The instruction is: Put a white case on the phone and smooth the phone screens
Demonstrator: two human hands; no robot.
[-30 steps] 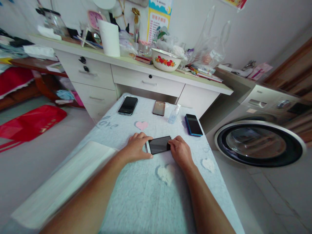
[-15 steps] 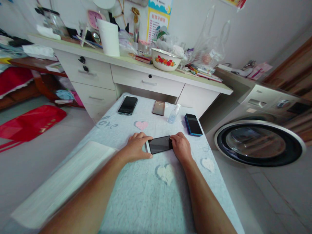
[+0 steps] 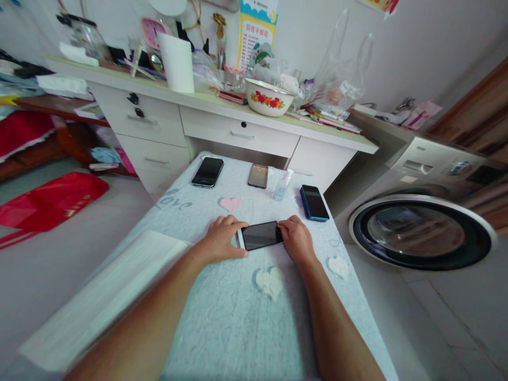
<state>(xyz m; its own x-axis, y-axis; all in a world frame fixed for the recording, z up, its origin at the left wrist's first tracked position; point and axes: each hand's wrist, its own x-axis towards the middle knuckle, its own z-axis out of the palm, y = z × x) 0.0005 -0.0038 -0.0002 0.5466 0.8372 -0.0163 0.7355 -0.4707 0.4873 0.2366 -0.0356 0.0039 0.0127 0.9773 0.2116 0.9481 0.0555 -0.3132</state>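
Observation:
A smartphone (image 3: pixel 260 236) with a dark screen and a white left end lies on the cloth-covered table in front of me. My left hand (image 3: pixel 224 238) steadies that white end, thumb at the near edge and forefinger along the far edge. At the opposite end, my right hand (image 3: pixel 297 239) is closed with its fingertips against the phone's corner; whether they pinch anything thin there is hidden. Beyond the hands are a brownish clear phone case (image 3: pixel 258 175) and a small clear spray bottle (image 3: pixel 282 186). Another black phone (image 3: pixel 208 172) lies far left, and a blue-edged phone (image 3: pixel 315 202) lies right.
A long white folded sheet (image 3: pixel 107 296) lies along the table's left side under my left forearm. Behind the table stands a white desk (image 3: pixel 238 132) bearing a flowered bowl (image 3: pixel 270 98) and a paper roll (image 3: pixel 175 63). A washing machine (image 3: pixel 420 153) stands right.
My right hand has shifted very slightly at the phone's right end. The left hand and the phone look the same.

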